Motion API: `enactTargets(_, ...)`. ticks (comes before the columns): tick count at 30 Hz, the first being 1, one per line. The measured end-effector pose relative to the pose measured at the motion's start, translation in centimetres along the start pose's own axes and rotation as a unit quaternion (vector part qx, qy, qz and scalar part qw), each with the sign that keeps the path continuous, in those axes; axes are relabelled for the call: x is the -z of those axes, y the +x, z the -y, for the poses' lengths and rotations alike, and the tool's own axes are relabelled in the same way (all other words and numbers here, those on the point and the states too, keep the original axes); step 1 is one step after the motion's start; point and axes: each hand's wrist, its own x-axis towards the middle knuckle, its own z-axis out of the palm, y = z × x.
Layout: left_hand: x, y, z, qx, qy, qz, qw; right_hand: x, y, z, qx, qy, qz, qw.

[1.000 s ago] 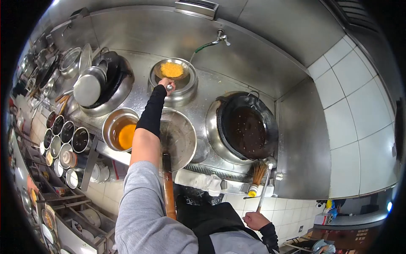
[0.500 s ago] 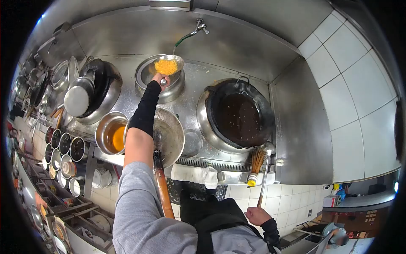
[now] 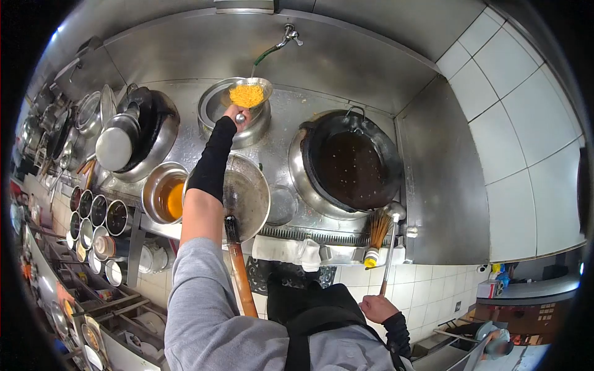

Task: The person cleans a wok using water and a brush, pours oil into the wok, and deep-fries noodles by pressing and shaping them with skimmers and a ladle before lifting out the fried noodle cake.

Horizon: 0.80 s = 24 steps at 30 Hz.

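My left hand [image 3: 237, 115] is stretched far forward, closed round the handle of a metal strainer [image 3: 267, 90]. Shredded orange-yellow food [image 3: 246, 95] lies in the strainer, which is over the right side of a steel pot [image 3: 204, 114]. A green hose [image 3: 265, 56] on the wall tap ends just above it, with a thin stream coming from it. At the lower right, my right hand [image 3: 378, 308] grips the end of a long-handled ladle [image 3: 388, 253]. The ladle's bowl rests near the lower right edge of the black wok [image 3: 396, 157], beside a bamboo brush [image 3: 378, 232].
Dark liquid [image 3: 349, 167] fills much of the wok. Below my left forearm are a second wok [image 3: 249, 198] with a wooden handle and a bowl of amber liquid [image 3: 170, 199]. Stacked pans [image 3: 114, 148] and several seasoning pots [image 3: 116, 216] stand left. Another person [image 3: 495, 340] is far right.
The strainer with the shredded food has shifted slightly right and up. My right hand still holds the ladle, and the view has tilted a little.
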Motion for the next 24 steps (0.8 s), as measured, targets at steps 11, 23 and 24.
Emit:
enactTargets(11,4.4,-1.4,-3.9,0.036,0.076,-0.081,0.993,-1.2,-0.9,-0.3,-0.02,0.006,-0.016,1.0)
enactTargets(23,7.1,-4.3,-5.6,0.022,0.076,-0.096,0.992,0.7,1.9,1.7,-0.047,-0.019,0.058,0.997)
enactTargets(24,7.3,-4.4,-5.7,0.026,0.073,-0.096,0.992,0.8,2.0,1.8,-0.048,-0.022,0.062,0.997)
